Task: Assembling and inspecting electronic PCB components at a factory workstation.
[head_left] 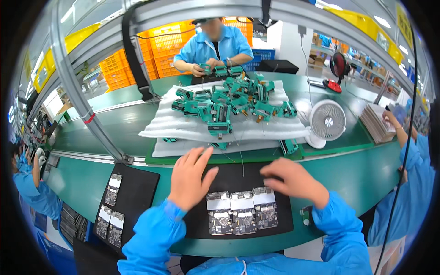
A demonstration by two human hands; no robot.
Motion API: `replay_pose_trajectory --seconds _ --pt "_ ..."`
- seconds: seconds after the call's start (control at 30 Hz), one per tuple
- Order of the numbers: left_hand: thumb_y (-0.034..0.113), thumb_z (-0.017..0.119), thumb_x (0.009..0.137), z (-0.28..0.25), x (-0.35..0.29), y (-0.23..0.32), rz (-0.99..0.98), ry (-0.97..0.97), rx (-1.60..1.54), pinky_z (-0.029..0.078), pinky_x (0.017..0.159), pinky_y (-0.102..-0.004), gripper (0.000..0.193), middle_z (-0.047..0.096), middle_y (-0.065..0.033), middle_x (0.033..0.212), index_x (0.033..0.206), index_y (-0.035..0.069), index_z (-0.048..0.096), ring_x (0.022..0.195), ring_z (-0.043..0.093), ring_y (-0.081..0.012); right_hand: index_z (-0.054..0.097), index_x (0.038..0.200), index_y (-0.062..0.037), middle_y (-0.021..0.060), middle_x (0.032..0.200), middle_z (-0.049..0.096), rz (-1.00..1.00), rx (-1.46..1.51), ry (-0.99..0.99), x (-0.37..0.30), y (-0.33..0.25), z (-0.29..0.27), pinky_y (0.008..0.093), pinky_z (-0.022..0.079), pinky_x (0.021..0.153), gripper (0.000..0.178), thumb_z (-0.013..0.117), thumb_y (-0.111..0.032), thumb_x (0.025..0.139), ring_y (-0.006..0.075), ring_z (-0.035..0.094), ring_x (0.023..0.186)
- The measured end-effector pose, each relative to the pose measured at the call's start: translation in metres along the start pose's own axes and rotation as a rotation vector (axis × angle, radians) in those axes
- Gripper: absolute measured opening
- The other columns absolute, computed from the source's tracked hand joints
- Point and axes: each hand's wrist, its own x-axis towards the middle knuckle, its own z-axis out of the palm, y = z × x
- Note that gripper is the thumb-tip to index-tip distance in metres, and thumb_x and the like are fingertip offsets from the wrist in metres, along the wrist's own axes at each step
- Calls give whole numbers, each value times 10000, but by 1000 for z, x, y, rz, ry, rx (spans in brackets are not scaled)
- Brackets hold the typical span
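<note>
Three circuit boards (pixel 243 214) lie side by side on a black mat (pixel 192 227) in front of me, each with a pale strip across its upper part. Above the mat's left side, my left hand (pixel 189 178) is empty, fingers spread and pointing toward the far side. My right hand (pixel 293 178) hovers by the top of the rightmost board, its fingers bent to the left and the thumb apart; nothing shows in it. Beyond both hands, a heap of green plastic assemblies (pixel 220 120) with thin wires rests on white foam sheets (pixel 160 130).
More boards lie on a black mat (pixel 144 183) at the left. A small board (pixel 306 215) sits near my right forearm. A white fan (pixel 327 121) stands right of the foam. A metal post (pixel 85 98) rises at the left. Across the table a co-worker (pixel 213 46) handles green parts.
</note>
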Motion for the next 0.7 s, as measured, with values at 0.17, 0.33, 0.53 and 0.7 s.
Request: replay_pose_trajectory --seconds 0.17,0.33,0.53,0.7 --pt "170 705 845 60 55 -54 -53 211 -85 441 1012 -457 588 557 -208 1302 1388 56 512 1191 526 -401 630 1187 -25 113 940 712 224 274 233 133 45 14 327 521 758 335 665 -204 906 201 670 831" --pt "94 786 692 95 72 -74 -10 291 -48 465 969 -481 460 587 -136 1223 1123 108 626 1171 545 -386 384 1430 -134 104 789 665 376 81 266 205 73 65 435 516 687 783 766 -366 787 307 677 761" --pt "71 768 739 62 49 -89 49 317 -284 483 922 -456 337 588 -158 1192 1022 57 586 1125 564 -391 311 1467 -72 55 678 501 179 322 496 221 66 58 347 425 574 669 622 -61 876 164 497 598" --pt "140 697 894 5 19 -104 -276 271 -636 505 810 -350 286 625 -131 1058 1131 15 597 919 620 -267 300 1489 -102 30 787 473 -60 402 649 211 33 24 301 447 641 638 579 26 930 127 487 668"
